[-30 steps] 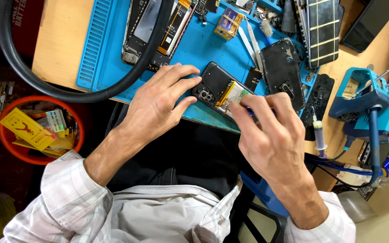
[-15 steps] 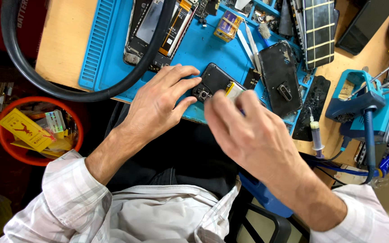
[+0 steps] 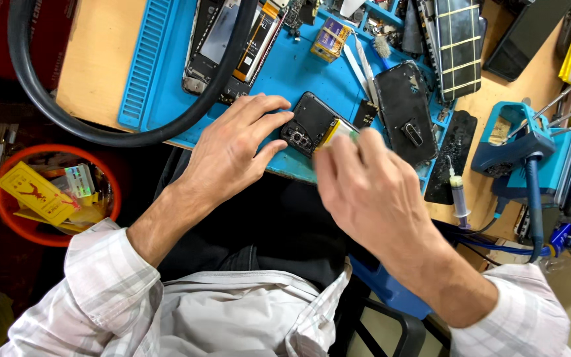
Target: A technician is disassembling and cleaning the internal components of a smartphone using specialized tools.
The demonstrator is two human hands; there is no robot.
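My left hand (image 3: pixel 232 149) lies spread on the near edge of the blue work mat (image 3: pixel 299 69), fingertips pressed against the opened phone (image 3: pixel 308 122) — dark, back cover off, camera cluster facing me, a yellow strip showing at its right end. My right hand (image 3: pixel 371 192) hovers blurred over that right end; I cannot tell whether its fingers pinch anything. Just beside the phone, to the right, lies a black back cover (image 3: pixel 404 112). A thick black hose (image 3: pixel 127 135) curves around the mat's left side — a red bin (image 3: pixel 54 198) sits below it.
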